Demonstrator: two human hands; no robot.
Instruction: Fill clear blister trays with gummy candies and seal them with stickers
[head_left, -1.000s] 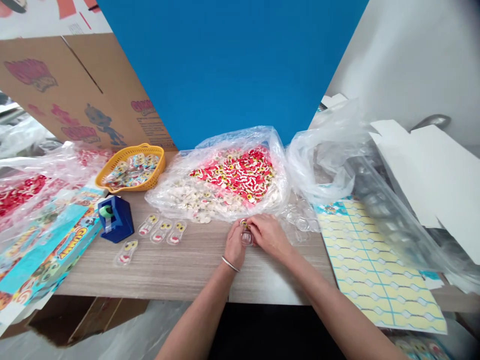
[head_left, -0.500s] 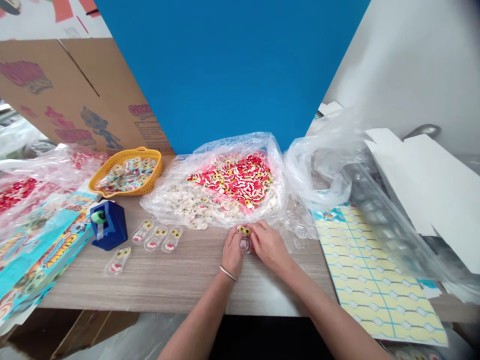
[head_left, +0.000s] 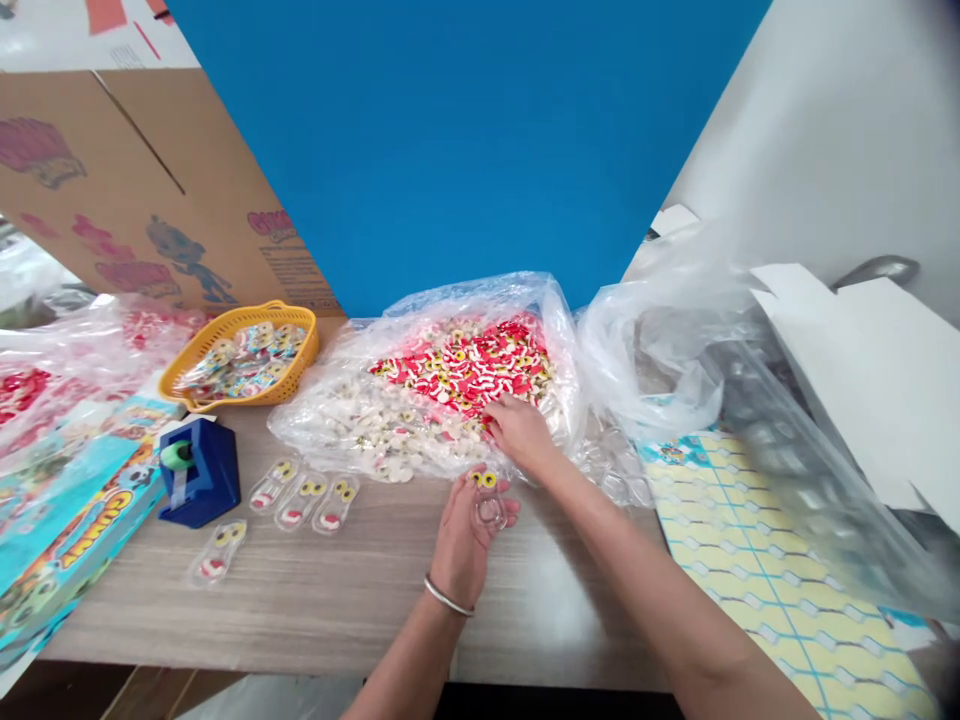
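Observation:
My left hand (head_left: 463,530) holds a small clear plastic blister pack (head_left: 490,512), with two yellow eye-shaped candies in its upper part and its lower cavity see-through. My right hand (head_left: 519,432) reaches into the open clear bag (head_left: 562,370), fingers curled down onto red-and-white gummy candies (head_left: 465,365). What its fingertips pinch, if anything, is hidden. On the table to the left lie three filled blister packs (head_left: 298,500) side by side, with another filled pack (head_left: 217,555) nearer the edge. Each shows yellow eyes and a red-and-white piece.
A blue tape dispenser (head_left: 201,470) and a yellow basket (head_left: 307,350) of wrapped packs stand left, near a printed display box (head_left: 97,520). Empty clear shells (head_left: 611,465) and a yellow label sheet (head_left: 757,545) lie right. A blue panel (head_left: 465,150) rises behind.
My right hand has left the blister pack and moved up and forward into the candy bag. My left hand keeps the pack, now turned palm up. The view has shifted slightly.

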